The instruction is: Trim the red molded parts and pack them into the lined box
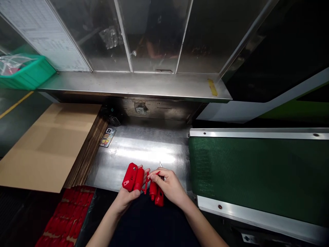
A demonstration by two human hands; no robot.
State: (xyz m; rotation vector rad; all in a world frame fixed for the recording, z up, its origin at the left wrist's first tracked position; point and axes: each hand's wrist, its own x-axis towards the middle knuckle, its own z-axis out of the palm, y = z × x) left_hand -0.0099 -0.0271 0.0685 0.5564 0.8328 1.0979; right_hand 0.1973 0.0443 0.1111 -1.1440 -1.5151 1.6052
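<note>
My left hand (126, 198) holds a red moulded plastic part (130, 177), flat with a small hole, and a rounded red piece (139, 179) beside it. A thin red sprue (146, 183) runs between these and more red pieces (153, 190) on the right. My right hand (170, 187) is closed, its thumb and fingers pinching the sprue. Above its knuckles a thin, pointed silver tip (160, 164) sticks out, perhaps a blade; its lower part is hidden by the hand. Both hands are over the near edge of the metal table (144, 144).
Stacked cardboard sheets (51, 140) lie left, beside a phone (108, 137). Below them, rows of red parts (68, 216) fill a container. A green conveyor belt (257, 171) with metal rails runs right. Behind, a steel shelf (133, 84) carries a green bin (31, 73).
</note>
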